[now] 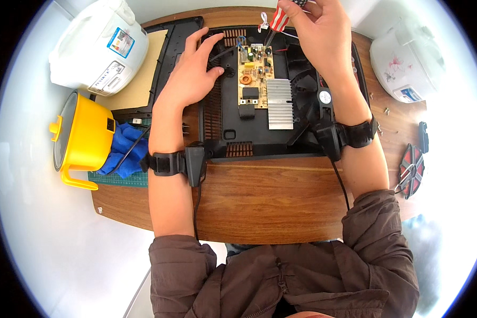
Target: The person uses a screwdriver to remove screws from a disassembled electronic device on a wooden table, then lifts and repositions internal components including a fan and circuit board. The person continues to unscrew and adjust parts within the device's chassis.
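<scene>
My right hand (327, 34) grips a screwdriver (279, 20) with a red-and-white striped, starred handle. Its shaft slants down toward the top end of a tan circuit board (255, 79), though the tip is hard to make out. The board sits inside a shallow black housing (265, 147) that lies on the wooden table. A silver finned heat sink (280, 103) covers the board's lower right, beside a black fan (302, 87) partly hidden by my right forearm. My left hand (188, 74), fingers spread, rests on the housing's left edge. White wire connectors (263, 22) stand near the screwdriver.
On the left are a white rice cooker (103, 47), a yellow pot (87, 138), a blue cloth (123, 151) and a green mat (124, 179). Another white appliance (408, 61) stands at the right. Loose screws (387, 111) and a round black-and-red part (411, 170) lie near it.
</scene>
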Demonstrator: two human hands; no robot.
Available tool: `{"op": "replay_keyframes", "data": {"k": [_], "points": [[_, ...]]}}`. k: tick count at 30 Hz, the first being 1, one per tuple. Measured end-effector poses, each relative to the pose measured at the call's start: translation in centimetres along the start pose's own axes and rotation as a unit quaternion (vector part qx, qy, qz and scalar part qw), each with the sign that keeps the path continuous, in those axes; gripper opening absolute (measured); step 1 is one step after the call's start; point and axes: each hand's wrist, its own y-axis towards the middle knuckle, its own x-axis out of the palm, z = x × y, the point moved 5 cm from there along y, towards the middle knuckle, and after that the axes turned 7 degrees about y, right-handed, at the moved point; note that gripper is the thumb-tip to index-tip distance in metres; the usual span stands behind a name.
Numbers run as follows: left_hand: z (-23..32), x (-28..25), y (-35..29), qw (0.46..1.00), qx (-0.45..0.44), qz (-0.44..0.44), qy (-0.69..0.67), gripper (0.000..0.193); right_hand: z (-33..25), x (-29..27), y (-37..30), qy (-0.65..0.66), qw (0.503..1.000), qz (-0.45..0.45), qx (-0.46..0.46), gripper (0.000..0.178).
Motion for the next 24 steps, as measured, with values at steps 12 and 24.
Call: {"op": "replay_keyframes", "data": {"k": [12,24], "points": [[-0.6,0.28,0.0,0.999,0.02,0.032,0.024,0.07,0.03,-0.02,-0.05,-0.004,1.0,0.006,0.019,0.042],[-0.57,0.36,-0.06,0.998,0.023,0.04,0.033,0.069,0.17,0.04,-0.1,0.007,0.999,0.002,0.04,0.042]]}}
